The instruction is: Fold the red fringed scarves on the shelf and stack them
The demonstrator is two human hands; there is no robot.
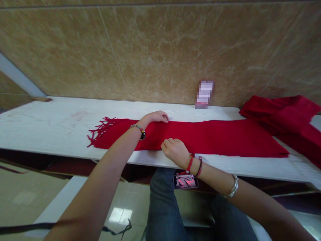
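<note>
A red fringed scarf [225, 137] lies lengthwise along the white table, flat, with its tassels spread at the left end. My left hand [158, 116] reaches over the cloth to its far edge, fingers curled closed there. Closer to me, my right hand [175, 150] is closed on the near edge, knuckles up. The cloth gripped under the fingers of both hands is mostly hidden. More red cloth [283, 113] is heaped in folds at the right, next to the scarf's right end.
The white table [62, 117] backs onto a tan marbled wall [160, 50]. A small blurred, pale pinkish item [205, 94] leans against that wall. Below the table edge, a phone with a lit screen [186, 181] is by my legs [163, 207]. A dark strap [27, 228] crosses the lower left.
</note>
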